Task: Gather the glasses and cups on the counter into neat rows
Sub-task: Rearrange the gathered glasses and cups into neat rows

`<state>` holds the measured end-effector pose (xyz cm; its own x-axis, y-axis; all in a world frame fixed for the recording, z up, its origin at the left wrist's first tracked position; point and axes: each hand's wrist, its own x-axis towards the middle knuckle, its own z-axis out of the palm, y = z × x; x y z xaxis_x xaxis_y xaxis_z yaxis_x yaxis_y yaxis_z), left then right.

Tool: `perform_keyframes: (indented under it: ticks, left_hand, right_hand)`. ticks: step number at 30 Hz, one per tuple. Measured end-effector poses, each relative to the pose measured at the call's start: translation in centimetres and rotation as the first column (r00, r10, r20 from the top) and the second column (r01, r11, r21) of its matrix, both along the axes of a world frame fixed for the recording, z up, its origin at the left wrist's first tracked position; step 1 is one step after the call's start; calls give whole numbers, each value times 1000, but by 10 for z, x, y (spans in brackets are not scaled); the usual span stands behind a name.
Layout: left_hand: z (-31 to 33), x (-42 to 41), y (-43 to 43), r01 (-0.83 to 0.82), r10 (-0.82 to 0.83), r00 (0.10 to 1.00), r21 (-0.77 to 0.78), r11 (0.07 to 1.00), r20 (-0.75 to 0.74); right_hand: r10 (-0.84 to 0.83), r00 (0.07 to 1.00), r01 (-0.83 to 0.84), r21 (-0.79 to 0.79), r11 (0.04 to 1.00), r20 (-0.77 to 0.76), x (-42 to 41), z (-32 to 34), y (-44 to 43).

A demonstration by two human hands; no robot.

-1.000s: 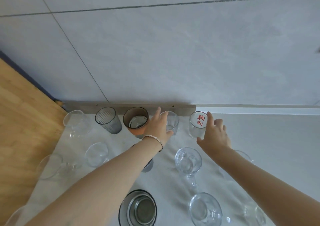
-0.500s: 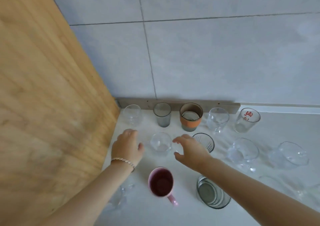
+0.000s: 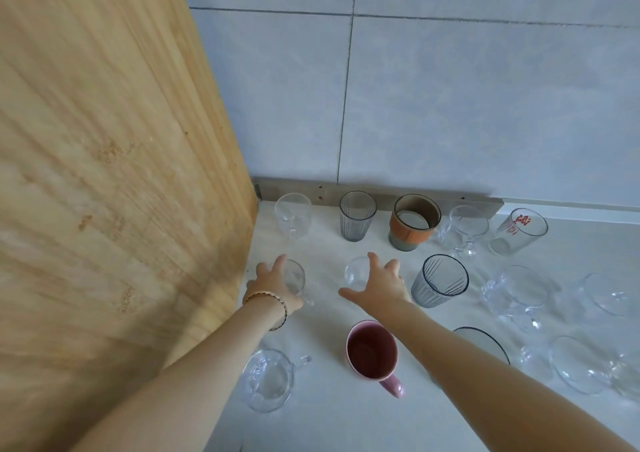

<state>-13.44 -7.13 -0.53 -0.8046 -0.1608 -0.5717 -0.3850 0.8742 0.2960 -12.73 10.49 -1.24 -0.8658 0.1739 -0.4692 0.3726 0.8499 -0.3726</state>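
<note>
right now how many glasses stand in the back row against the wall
5, left to right: a clear stemmed glass by the wooden panel, a grey ribbed tumbler, an orange-sleeved cup, a clear handled glass, and a red-printed glass. None looks hidden.

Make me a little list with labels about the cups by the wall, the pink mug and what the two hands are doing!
back row: five along the wall, among them a ribbed grey glass, an orange-sleeved cup and a red-printed glass
pink mug: upright, empty, handle toward the camera
left hand: curled on a small clear glass
right hand: fingers spread, at another clear glass
surface: pale counter
</note>
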Motion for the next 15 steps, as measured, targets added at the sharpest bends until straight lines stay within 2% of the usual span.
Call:
perform_keyframes:
  ticks: [3,5,8,15]
  left_hand:
    - [-1,-7,-5,83,-77,992,68,994,-99]
    - [-3,-4,-3,30,-14,989,106,994,-145]
    - [-11,0,-2,-137,161,980,188,973,-118]
    - [-17,0,-7,-193,239,949,219,957,-208]
  right_hand:
    - [-49,998,52,-98,994,30,1,-3,0]
    - [-43,998,48,-117,992,46,1,-5,3]
    - [-47,999,48,-159,986,13,2,-6,4]
    - [-152,987,135,-232,963,-59,-3,-11,-13]
